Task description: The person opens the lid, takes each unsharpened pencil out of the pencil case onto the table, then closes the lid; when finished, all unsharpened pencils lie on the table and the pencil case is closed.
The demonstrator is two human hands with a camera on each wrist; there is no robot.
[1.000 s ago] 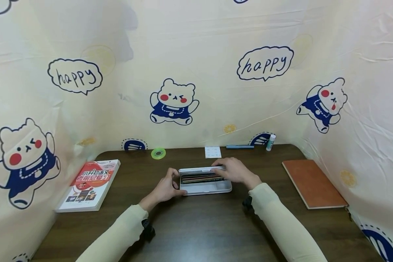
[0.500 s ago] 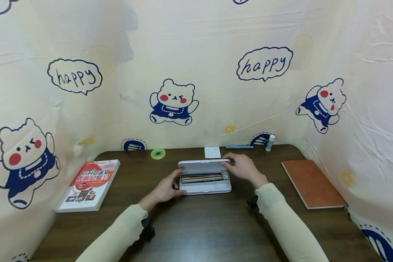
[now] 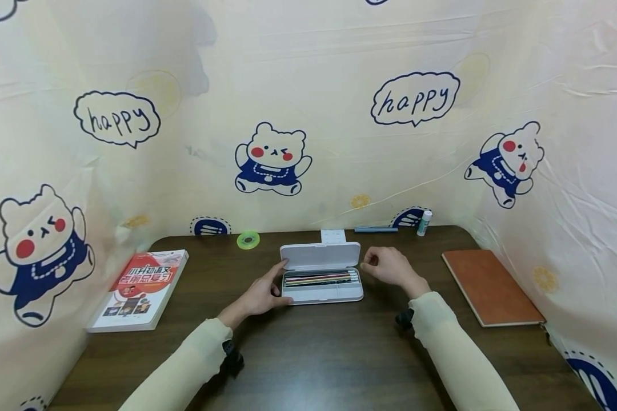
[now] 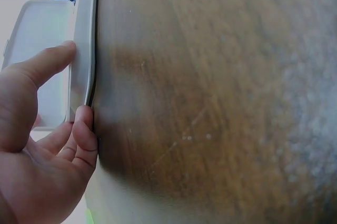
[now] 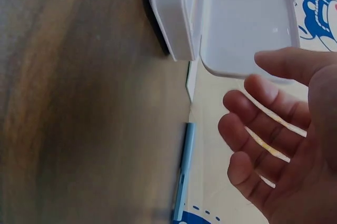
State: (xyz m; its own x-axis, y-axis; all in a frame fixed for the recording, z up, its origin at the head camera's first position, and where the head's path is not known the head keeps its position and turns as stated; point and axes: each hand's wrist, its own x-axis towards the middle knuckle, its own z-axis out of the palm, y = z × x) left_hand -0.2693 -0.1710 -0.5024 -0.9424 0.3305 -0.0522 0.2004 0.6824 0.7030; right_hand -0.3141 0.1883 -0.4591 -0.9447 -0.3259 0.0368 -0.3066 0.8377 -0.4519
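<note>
Smooth white plastic pencil case [image 3: 321, 278], rounded rectangle, lid raised upright, at the centre of the dark wood-grain table [image 3: 308, 354]; long axis left to right, pencils [image 3: 320, 278] inside lying along it. Left hand [image 3: 261, 294] pinching the case's left end. Right hand [image 3: 388, 268] just right of the case, fingers loosely curled, holding nothing.

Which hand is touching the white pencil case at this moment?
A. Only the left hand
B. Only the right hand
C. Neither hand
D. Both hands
A: the left hand grips the left end of the open pencil case, while the right hand hangs beside it, apart from the lid.
</note>
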